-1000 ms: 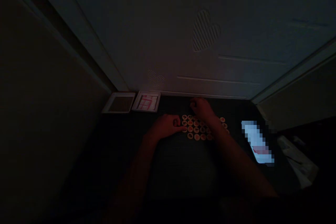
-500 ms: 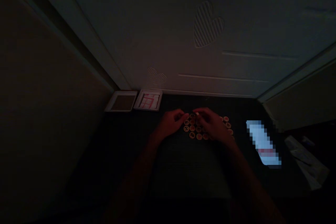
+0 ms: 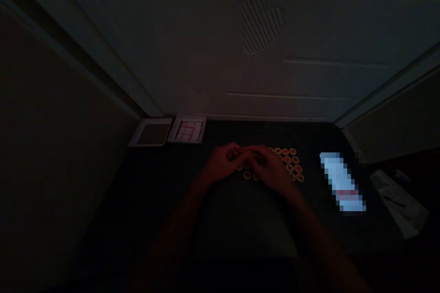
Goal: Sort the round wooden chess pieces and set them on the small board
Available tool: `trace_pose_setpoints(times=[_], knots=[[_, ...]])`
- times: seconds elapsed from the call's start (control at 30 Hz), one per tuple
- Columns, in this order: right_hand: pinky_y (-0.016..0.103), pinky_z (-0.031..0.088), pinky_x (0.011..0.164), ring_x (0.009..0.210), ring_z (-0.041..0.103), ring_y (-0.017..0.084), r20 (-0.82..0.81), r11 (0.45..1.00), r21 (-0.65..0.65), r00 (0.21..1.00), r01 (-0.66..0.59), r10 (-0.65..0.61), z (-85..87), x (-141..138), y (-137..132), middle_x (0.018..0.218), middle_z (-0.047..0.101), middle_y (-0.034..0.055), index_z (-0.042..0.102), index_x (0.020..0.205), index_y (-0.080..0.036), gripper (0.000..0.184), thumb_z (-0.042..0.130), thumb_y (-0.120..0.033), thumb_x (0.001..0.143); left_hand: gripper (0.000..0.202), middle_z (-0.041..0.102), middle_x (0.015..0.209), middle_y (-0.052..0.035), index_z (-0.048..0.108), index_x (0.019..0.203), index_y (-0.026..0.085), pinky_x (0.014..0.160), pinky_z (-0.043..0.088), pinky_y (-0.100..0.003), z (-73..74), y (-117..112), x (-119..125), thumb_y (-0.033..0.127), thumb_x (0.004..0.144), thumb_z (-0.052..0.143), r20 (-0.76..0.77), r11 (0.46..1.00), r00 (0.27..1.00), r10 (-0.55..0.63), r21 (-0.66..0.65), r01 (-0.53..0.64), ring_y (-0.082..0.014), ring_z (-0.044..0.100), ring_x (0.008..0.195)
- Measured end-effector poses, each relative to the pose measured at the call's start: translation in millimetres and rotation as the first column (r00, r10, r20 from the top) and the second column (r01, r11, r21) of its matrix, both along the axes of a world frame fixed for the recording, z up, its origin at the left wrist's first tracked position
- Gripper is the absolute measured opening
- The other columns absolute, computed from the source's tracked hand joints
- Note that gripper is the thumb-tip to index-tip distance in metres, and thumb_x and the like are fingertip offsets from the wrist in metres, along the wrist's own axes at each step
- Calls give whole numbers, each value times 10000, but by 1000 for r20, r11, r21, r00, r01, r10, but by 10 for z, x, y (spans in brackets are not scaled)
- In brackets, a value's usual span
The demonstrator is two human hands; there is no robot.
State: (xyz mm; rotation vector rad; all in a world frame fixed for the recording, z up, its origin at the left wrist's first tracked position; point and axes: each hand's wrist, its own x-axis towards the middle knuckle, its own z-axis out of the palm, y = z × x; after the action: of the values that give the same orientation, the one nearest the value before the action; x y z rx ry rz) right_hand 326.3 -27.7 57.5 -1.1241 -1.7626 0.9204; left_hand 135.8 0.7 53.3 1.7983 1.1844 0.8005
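Observation:
The scene is very dark. Several small round light discs with red marks (image 3: 289,163) lie in rows on a dark mat (image 3: 247,219). My left hand (image 3: 222,163) and my right hand (image 3: 270,168) meet over the left part of the rows, fingers curled and touching. Both cover some discs. Whether either hand holds a disc is hidden in the dark.
Two shallow white trays lie at the far left by the wall: one with a dark inside (image 3: 151,132), one with red lines (image 3: 187,129). A bright blurred rectangle (image 3: 342,182) lies to the right. A pale cloth (image 3: 400,201) sits further right. A pale door (image 3: 261,46) stands behind.
My right hand came back from the far side of the rows and moved left to meet my left hand. More discs on the right side are uncovered now.

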Motion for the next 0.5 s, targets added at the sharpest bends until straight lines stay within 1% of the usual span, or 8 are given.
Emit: trace_pose_setpoints(times=[0.1, 0.17, 0.33, 0.5], knots=[[353, 551, 822, 932, 661, 191, 107, 994, 107, 994, -14, 2, 16, -2, -5, 1047, 686, 42, 677, 1202, -298, 278, 614, -213, 945, 304, 697, 755, 0, 679, 932, 204, 579, 470, -243, 0, 0, -17, 503, 891, 647, -8, 1000, 1000, -8, 2, 8, -144, 621, 652], [355, 541, 828, 944, 647, 196, 139, 989, 149, 990, -19, -2, 14, -3, -8, 1035, 671, 42, 679, 1215, -309, 297, 613, -203, 946, 283, 702, 765, 1, 677, 946, 205, 589, 478, -243, -5, 1, -21, 481, 885, 663, -1, 1000, 1000, -17, -6, 17, -145, 631, 663], [358, 540, 844, 949, 636, 198, 178, 980, 197, 983, 4, -39, -12, 1, -9, 1040, 644, 44, 658, 1266, -316, 334, 607, -208, 955, 237, 736, 880, -22, 678, 989, 201, 671, 528, -263, -10, 5, 0, 423, 919, 636, 98, 998, 994, -44, -45, 49, -163, 681, 759], [352, 552, 832, 930, 635, 197, 213, 968, 249, 974, 26, -80, -2, 5, -5, 1037, 637, 50, 639, 1291, -297, 335, 610, -232, 964, 239, 749, 1018, -45, 685, 1069, 203, 807, 553, -306, 4, 10, 6, 386, 965, 572, 169, 994, 983, -73, -67, 85, -191, 701, 912]])
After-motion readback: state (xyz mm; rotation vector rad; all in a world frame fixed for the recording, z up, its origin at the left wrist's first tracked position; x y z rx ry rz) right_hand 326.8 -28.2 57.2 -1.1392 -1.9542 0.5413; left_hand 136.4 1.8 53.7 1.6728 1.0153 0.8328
